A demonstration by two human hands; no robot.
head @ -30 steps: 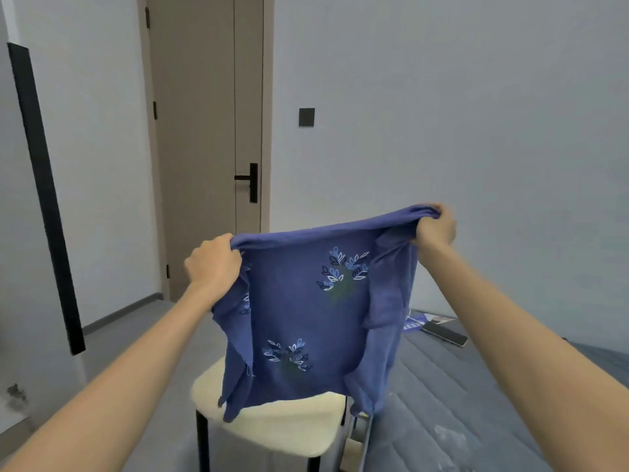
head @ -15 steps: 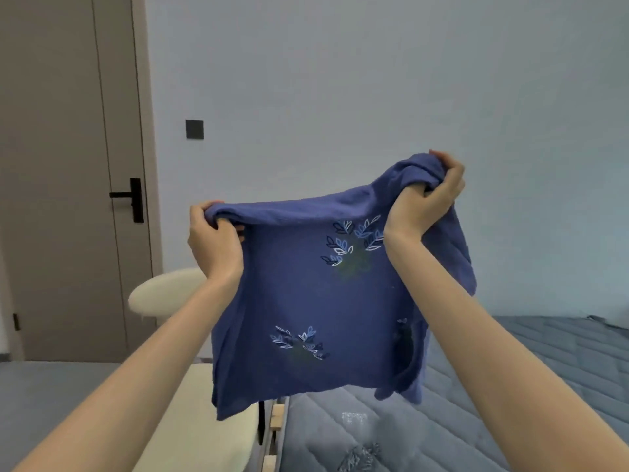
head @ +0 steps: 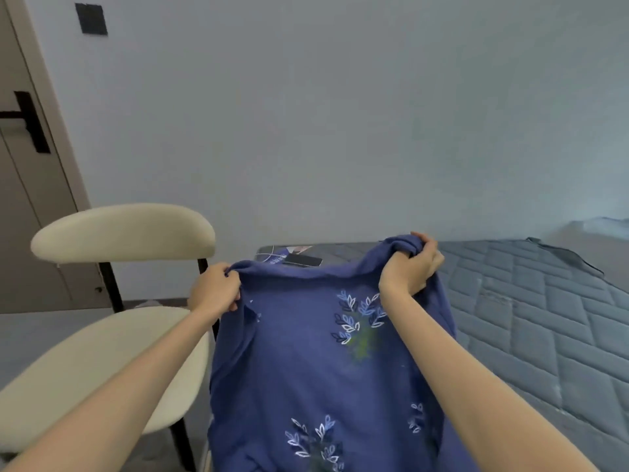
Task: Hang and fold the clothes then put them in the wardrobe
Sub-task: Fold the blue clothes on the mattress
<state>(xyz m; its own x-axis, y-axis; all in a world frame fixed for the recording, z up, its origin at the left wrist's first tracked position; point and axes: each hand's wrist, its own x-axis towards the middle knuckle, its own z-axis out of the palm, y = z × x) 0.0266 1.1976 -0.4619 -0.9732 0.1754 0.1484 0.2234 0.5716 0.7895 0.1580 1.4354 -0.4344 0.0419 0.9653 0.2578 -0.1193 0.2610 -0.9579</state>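
The blue garment (head: 299, 362) hangs spread over the near end of the mattress (head: 544, 318); the left hand (head: 216, 289) grips one top corner at the mattress's edge, and the right hand (head: 410, 267) clenches the other over its surface. To fold well, it likely wants lowering flat onto the mattress, top edge taut and level; twisted sides smoothed first; short of the phone (head: 303, 259) at the mattress's far corner.
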